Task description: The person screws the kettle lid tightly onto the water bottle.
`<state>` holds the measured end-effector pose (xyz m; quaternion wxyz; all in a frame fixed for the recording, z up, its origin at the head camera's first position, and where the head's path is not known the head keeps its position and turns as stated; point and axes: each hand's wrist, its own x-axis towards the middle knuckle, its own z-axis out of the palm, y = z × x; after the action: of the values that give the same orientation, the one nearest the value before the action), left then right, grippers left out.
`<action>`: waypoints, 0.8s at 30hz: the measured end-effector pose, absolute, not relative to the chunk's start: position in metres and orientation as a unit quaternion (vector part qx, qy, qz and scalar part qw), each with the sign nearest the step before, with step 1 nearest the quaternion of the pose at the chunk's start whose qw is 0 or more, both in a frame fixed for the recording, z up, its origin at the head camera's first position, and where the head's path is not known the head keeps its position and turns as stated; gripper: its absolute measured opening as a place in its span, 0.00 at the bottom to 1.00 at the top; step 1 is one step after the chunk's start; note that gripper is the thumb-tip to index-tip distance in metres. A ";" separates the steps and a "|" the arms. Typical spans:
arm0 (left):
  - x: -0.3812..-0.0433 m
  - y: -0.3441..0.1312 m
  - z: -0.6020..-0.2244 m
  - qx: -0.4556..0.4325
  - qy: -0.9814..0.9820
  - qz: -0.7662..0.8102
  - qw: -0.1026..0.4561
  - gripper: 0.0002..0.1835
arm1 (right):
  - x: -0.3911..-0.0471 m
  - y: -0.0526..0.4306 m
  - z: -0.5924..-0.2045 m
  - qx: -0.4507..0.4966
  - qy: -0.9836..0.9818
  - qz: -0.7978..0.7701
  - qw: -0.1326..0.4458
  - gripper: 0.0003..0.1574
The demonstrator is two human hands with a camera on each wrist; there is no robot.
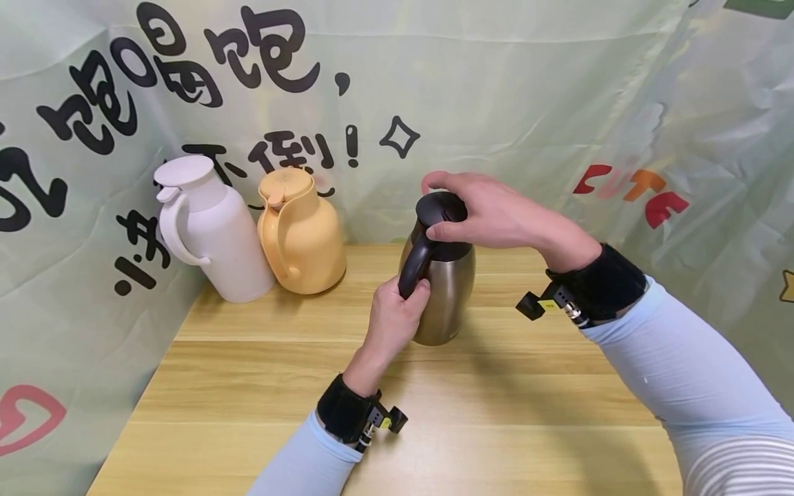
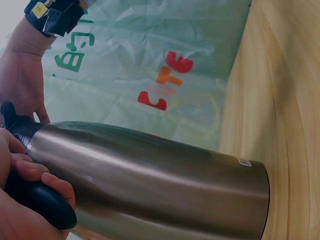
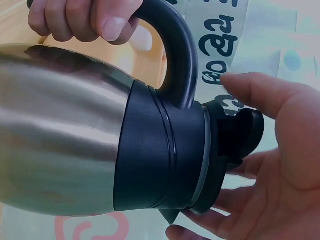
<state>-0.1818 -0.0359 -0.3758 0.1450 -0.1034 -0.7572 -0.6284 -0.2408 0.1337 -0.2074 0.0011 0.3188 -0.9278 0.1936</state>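
A brushed-steel thermos jug (image 1: 448, 293) with a black collar stands upright on the wooden table. My left hand (image 1: 397, 310) grips its black handle (image 1: 414, 267), fingers wrapped round the lower part, as the left wrist view also shows. Over the top hovers my right hand (image 1: 499, 212), its thumb and fingers spread around the black lid (image 3: 216, 160). In the right wrist view the thumb stands apart from the lid, while fingertips are right at its rim near the pointed spout (image 3: 170, 216). A thumb lever (image 3: 250, 132) sticks up from the lid.
To the left stand a white jug (image 1: 231, 238) and a yellow jug (image 1: 315, 241), side by side near the back corner of the table (image 1: 248, 386). A printed cloth (image 1: 515, 89) hangs behind and along the sides.
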 end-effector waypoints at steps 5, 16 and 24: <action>-0.182 -0.036 -0.374 -0.104 -0.762 -0.622 0.148 0.20 | -0.240 0.131 -0.206 0.303 -0.935 0.185 -0.017 0.33; -0.182 -0.037 -0.374 -0.111 -0.758 -0.627 0.140 0.21 | -0.235 0.119 -0.203 0.207 -0.971 0.122 -0.004 0.36; -0.182 -0.037 -0.375 -0.111 -0.757 -0.627 0.145 0.21 | -0.239 0.141 -0.198 0.305 -0.927 0.209 -0.068 0.44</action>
<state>-0.1822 -0.0371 -0.3747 0.1447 -0.1112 -0.7573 -0.6271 -0.2385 0.1415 -0.1981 -0.0679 0.3051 -0.9267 0.2086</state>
